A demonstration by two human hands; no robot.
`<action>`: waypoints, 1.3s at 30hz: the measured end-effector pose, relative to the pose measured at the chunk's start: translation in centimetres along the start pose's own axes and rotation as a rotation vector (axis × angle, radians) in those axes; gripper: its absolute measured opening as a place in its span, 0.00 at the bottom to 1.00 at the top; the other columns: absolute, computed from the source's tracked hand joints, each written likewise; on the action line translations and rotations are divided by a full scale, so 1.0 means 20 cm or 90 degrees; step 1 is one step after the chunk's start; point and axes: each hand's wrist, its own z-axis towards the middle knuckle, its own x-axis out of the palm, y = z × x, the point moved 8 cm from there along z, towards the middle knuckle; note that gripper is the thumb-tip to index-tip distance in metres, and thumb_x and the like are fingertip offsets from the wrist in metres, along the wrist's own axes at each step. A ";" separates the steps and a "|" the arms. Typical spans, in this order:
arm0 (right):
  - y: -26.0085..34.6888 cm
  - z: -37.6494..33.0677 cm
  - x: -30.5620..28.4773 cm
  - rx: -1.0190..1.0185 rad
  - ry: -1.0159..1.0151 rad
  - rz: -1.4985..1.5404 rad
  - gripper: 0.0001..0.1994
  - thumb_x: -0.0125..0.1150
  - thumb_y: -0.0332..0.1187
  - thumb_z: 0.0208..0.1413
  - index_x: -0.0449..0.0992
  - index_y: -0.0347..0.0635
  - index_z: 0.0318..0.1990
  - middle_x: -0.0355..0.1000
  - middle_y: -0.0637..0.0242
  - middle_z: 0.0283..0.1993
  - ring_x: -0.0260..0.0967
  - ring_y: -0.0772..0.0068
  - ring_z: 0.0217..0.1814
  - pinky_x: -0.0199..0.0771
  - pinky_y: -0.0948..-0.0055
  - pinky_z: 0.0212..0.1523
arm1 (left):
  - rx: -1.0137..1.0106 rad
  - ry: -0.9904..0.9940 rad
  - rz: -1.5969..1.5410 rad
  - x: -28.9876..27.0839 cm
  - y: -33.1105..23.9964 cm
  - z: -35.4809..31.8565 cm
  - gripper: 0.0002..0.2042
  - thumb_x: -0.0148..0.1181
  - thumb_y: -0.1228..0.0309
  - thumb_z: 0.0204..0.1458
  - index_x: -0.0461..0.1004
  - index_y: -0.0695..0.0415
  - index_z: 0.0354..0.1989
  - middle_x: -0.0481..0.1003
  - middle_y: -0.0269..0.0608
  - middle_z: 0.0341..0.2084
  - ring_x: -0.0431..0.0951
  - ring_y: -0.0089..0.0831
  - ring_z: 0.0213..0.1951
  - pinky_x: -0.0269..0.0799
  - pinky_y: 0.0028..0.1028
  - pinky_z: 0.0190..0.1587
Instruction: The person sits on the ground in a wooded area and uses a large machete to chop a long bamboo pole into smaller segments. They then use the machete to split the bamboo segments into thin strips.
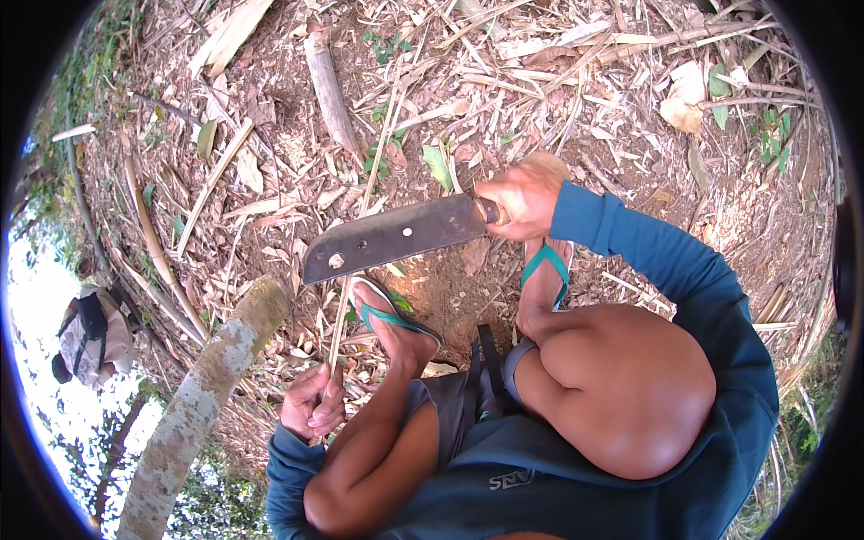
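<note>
**A:** Start close in. What is the left hand (312, 402) doing?

**B:** It is closed in a fist around the near end of a thin bamboo strip (360, 225), low in the view, just beside the squatting person's left knee. The strip runs away from that fist, passes under the blade and goes on over the litter.

**A:** And the blade?

**B:** A broad, dark machete (391, 236) lies nearly level across the strip, its blunt tip toward the person's left. Taking the machete as the mark: the left foot in a green flip-flop (387, 317) sits just on the near side of it, the fist nearer still.

**A:** The right hand?

**B:** The right hand (519, 198) is clamped on the machete's handle, at the blade's right end; the handle itself is almost wholly hidden in the grip. The blue sleeve runs back from it. The right foot, in its own green sandal, is planted just under that hand.

**A:** So the hands are apart?

**B:** Well apart, one at each tool.

**A:** What else lies around the machete?

**B:** To its left and nearer, a mottled, lichen-grey trunk (211, 378) slants up. Beyond the blade, a short cut bamboo section (329, 94) lies on bare earth among dry leaves and splinters. Far off to the left, past the trunk, another person (90, 337) with a backpack is seen.
</note>
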 end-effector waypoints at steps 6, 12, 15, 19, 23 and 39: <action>-0.08 0.08 -0.26 0.319 -0.075 -0.049 0.16 0.62 0.44 0.51 0.77 0.37 0.35 0.74 0.47 0.23 0.75 0.44 0.29 0.75 0.51 0.38 | 0.000 -0.029 0.075 -0.01 0.00 0.00 0.16 0.37 0.64 0.69 0.62 0.60 0.30 0.61 0.36 0.09 0.57 0.22 0.07 0.58 0.23 0.08; 0.13 -0.05 0.17 -0.044 0.056 0.051 0.18 0.63 0.42 0.45 0.75 0.40 0.40 0.74 0.52 0.22 0.75 0.47 0.28 0.76 0.52 0.32 | 0.086 -0.182 0.367 -0.07 -0.04 0.09 0.18 0.40 0.62 0.67 0.67 0.68 0.47 0.74 0.46 0.21 0.68 0.26 0.11 0.69 0.24 0.13; 0.05 -0.13 0.32 0.079 0.088 0.020 0.17 0.64 0.41 0.44 0.75 0.40 0.38 0.73 0.52 0.22 0.75 0.45 0.28 0.75 0.50 0.31 | 0.168 -0.281 0.471 -0.09 -0.06 0.12 0.15 0.42 0.61 0.68 0.68 0.61 0.48 0.69 0.36 0.21 0.66 0.22 0.15 0.64 0.20 0.16; 0.19 -0.11 0.16 0.051 0.039 0.084 0.15 0.65 0.40 0.43 0.75 0.40 0.35 0.73 0.53 0.21 0.75 0.44 0.27 0.74 0.49 0.30 | 0.152 -0.264 0.394 -0.08 -0.05 0.13 0.12 0.43 0.60 0.68 0.67 0.55 0.37 0.58 0.26 0.16 0.52 0.16 0.13 0.50 0.18 0.15; 0.31 -0.02 -0.07 -0.013 0.022 0.047 0.13 0.64 0.39 0.45 0.74 0.41 0.33 0.73 0.54 0.22 0.73 0.46 0.25 0.73 0.51 0.27 | 0.072 -0.137 0.234 -0.02 -0.02 0.12 0.15 0.42 0.58 0.68 0.64 0.54 0.33 0.54 0.24 0.15 0.48 0.15 0.13 0.45 0.18 0.13; -0.16 0.01 -0.18 0.314 -0.081 0.016 0.10 0.61 0.39 0.45 0.76 0.43 0.28 0.74 0.56 0.21 0.75 0.48 0.27 0.77 0.52 0.33 | 0.031 -0.123 0.227 0.00 -0.01 0.12 0.15 0.43 0.57 0.68 0.62 0.54 0.32 0.53 0.24 0.15 0.48 0.14 0.14 0.46 0.18 0.13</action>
